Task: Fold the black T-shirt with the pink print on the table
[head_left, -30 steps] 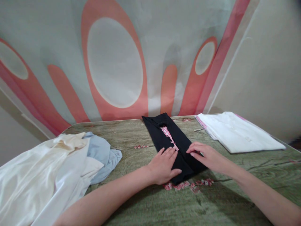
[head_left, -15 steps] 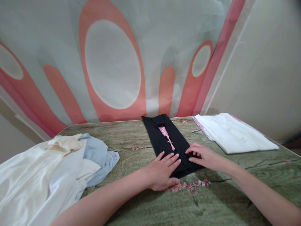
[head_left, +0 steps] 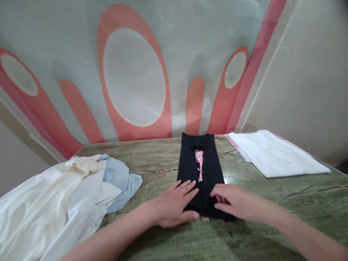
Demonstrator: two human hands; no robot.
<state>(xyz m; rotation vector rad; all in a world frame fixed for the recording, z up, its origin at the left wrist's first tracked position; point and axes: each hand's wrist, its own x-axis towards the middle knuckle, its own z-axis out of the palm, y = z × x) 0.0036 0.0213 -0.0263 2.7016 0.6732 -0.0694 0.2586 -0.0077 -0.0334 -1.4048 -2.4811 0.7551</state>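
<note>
A black folded garment [head_left: 211, 165] lies lengthwise on the wood-patterned table, its far end near the back edge. Down its middle, a narrow gap shows a pink and white print [head_left: 199, 163]. My left hand [head_left: 176, 203] rests flat on the near left part of the cloth, fingers spread, with the thumb by its near edge. On the near right side, my right hand [head_left: 231, 199] touches the fabric with loosely bent fingers, thumb apart from the index finger. No cloth is visibly pinched in either hand.
At the left lies a loose heap of cream and white satiny cloth [head_left: 51, 195] with light blue cloth [head_left: 119, 181]. A stack of folded white garments [head_left: 280, 154] sits at the right. Behind the table [head_left: 152, 156] stands a wall with coral shapes.
The black garment has turned from slanted to nearly straight, and its near end has come closer to me. Both hands moved with it, staying on the cloth. The view shifted slightly.
</note>
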